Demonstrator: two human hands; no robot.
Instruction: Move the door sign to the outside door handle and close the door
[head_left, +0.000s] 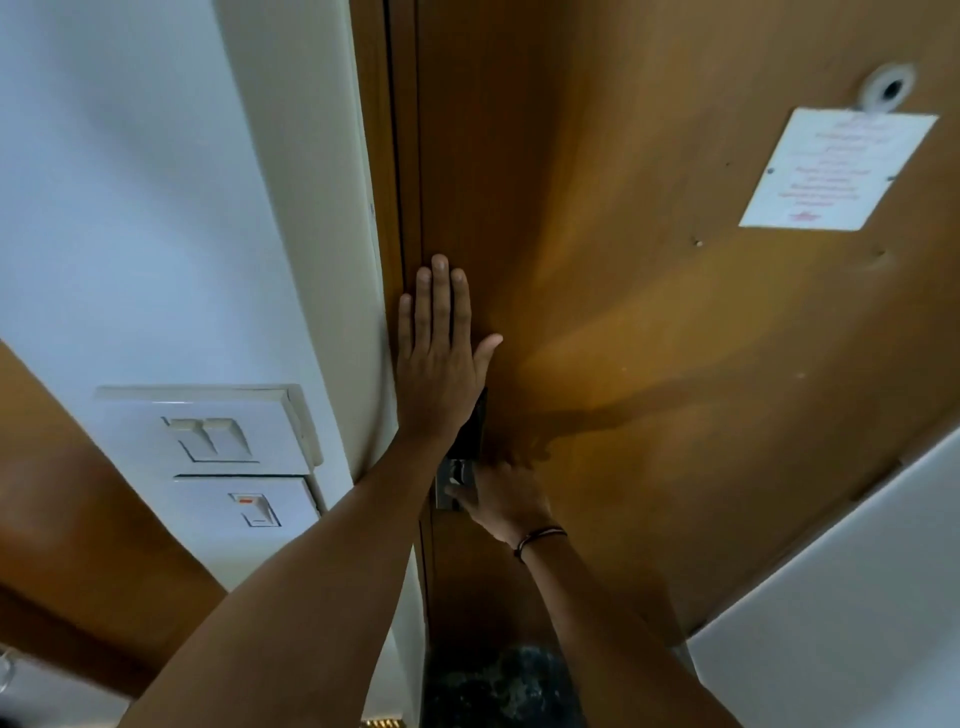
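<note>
The brown wooden door (649, 312) fills the middle and right of the head view, its left edge lying against the frame (400, 156). My left hand (441, 353) is pressed flat on the door near that edge, fingers straight and together. Below it, my right hand (506, 499) is curled around the inside door handle, which it mostly hides, beside the metal lock plate (451, 486) and a dark lock body (475, 426). The door sign is not visible.
A white notice (836, 169) hangs under the peephole (889, 89) at upper right. White light switches (218, 441) sit on the white wall at left. A white panel (857, 597) stands at lower right. Dark speckled floor (504, 686) shows below.
</note>
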